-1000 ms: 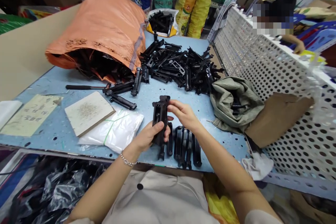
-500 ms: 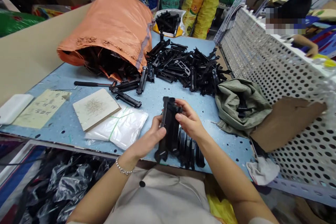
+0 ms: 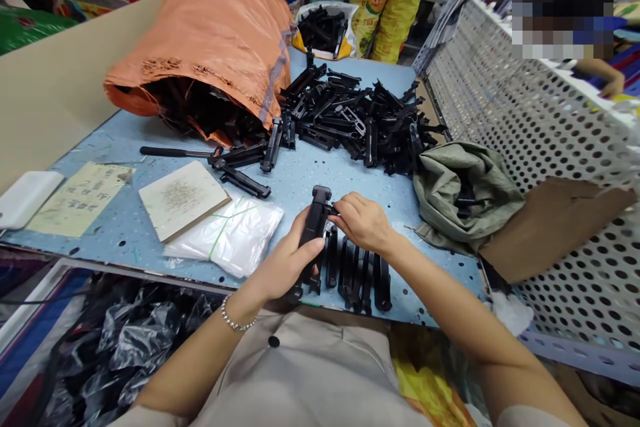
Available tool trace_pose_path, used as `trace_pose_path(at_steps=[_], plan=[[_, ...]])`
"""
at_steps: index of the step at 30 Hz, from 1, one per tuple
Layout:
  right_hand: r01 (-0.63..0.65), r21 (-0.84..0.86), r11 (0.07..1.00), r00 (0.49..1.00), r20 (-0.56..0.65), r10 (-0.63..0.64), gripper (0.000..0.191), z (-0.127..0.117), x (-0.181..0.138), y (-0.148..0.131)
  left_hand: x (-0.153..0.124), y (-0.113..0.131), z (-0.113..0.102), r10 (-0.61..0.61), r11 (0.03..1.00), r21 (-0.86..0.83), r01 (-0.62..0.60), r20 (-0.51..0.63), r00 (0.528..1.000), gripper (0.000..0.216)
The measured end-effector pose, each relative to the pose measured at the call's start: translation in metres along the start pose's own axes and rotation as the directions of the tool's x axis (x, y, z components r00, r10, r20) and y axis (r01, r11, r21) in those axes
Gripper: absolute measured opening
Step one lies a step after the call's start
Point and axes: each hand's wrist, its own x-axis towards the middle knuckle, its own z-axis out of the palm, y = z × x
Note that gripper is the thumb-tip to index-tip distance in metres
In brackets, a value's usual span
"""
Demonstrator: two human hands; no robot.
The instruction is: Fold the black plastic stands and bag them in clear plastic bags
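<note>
My left hand (image 3: pixel 286 261) is wrapped round a long black plastic part (image 3: pixel 315 220), holding it upright near the front edge of the blue table (image 3: pixel 120 233). My right hand (image 3: pixel 361 221) pinches the upper right side of the same part. Just right of it, a short row of similar black parts (image 3: pixel 357 270) lies side by side on the table. A big loose pile of black parts (image 3: pixel 357 121) covers the middle of the table beyond my hands.
An orange sack (image 3: pixel 210 47) spills black parts at the back left. A board (image 3: pixel 183 198), a clear plastic bag (image 3: pixel 235 235) and a paper note (image 3: pixel 80 198) lie left. An olive cloth bag (image 3: pixel 463 190), brown cardboard (image 3: pixel 545 220) and a perforated white panel (image 3: pixel 525 140) stand right; another person (image 3: pixel 595 27) works behind it.
The black part was turned in my hands and brought more upright, edge-on. My right hand moved from its side to pinch near its top. The view shifted slightly.
</note>
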Motion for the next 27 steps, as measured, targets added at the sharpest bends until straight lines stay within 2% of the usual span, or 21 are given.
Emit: trace_pose_path(at_steps=[2, 4, 6, 9, 11, 13, 15, 17, 18, 20, 22, 23, 25, 27], plan=[[-0.064, 0.049, 0.997, 0.997, 0.056, 0.062, 0.041, 0.001, -0.001, 0.001, 0.003, -0.003, 0.000, -0.012, 0.999, -0.032, 0.012, -0.016, 1.000, 0.063], [-0.182, 0.120, 0.976, 0.977, 0.135, 0.166, 0.043, -0.001, -0.004, -0.006, 0.008, -0.005, -0.002, -0.043, 0.994, -0.104, 0.037, -0.056, 0.998, 0.063], [-0.246, 0.175, 0.953, 0.955, 0.210, 0.207, 0.043, -0.003, -0.009, -0.021, 0.013, -0.008, -0.006, -0.054, 0.989, -0.146, 0.032, -0.149, 0.987, 0.060], [-0.137, 0.198, 0.971, 0.965, 0.246, 0.086, 0.044, 0.000, -0.018, -0.053, 0.021, -0.011, -0.010, 0.038, 0.993, -0.098, -0.070, -0.293, 0.955, 0.050], [-0.088, 0.198, 0.976, 0.968, 0.250, 0.037, 0.042, 0.006, -0.023, -0.070, 0.027, -0.015, -0.011, 0.099, 0.992, -0.048, -0.119, -0.305, 0.947, 0.045], [-0.154, 0.221, 0.963, 0.951, 0.296, 0.084, 0.040, 0.009, -0.027, -0.078, 0.032, -0.020, -0.013, 0.106, 0.994, -0.007, -0.112, -0.277, 0.955, 0.046], [-0.286, 0.243, 0.927, 0.907, 0.381, 0.180, 0.039, 0.005, -0.032, -0.076, 0.036, -0.025, -0.019, 0.107, 0.993, 0.075, -0.090, -0.269, 0.957, 0.052], [-0.444, 0.177, 0.879, 0.839, 0.427, 0.337, 0.037, -0.005, -0.043, -0.070, 0.040, -0.032, -0.030, 0.119, 0.973, 0.222, -0.056, -0.279, 0.953, 0.060], [-0.526, 0.094, 0.845, 0.793, 0.412, 0.448, 0.034, -0.011, -0.052, -0.067, 0.041, -0.036, -0.036, 0.114, 0.955, 0.297, -0.024, -0.288, 0.951, 0.065], [-0.677, -0.118, 0.726, 0.671, 0.304, 0.676, 0.034, -0.017, -0.074, -0.064, 0.042, -0.046, -0.043, 0.075, 0.919, 0.391, 0.056, -0.310, 0.948, 0.073], [-0.759, -0.254, 0.599, 0.562, 0.209, 0.800, 0.046, -0.012, -0.096, -0.062, 0.042, -0.059, -0.041, 0.031, 0.909, 0.400, 0.114, -0.339, 0.940, 0.075], [-0.777, -0.276, 0.566, 0.530, 0.198, 0.824, 0.050, -0.007, -0.106, -0.061, 0.040, -0.066, -0.036, 0.027, 0.916, 0.384, 0.118, -0.351, 0.936, 0.074], [-0.790, -0.262, 0.555, 0.512, 0.217, 0.831, 0.050, 0.007, -0.117, -0.056, 0.036, -0.079, -0.021, 0.055, 0.934, 0.347, 0.085, -0.373, 0.926, 0.073], [-0.787, -0.223, 0.575, 0.526, 0.244, 0.815, 0.046, 0.013, -0.118, -0.046, 0.031, -0.089, -0.008, 0.080, 0.952, 0.303, 0.048, -0.395, 0.915, 0.073]])
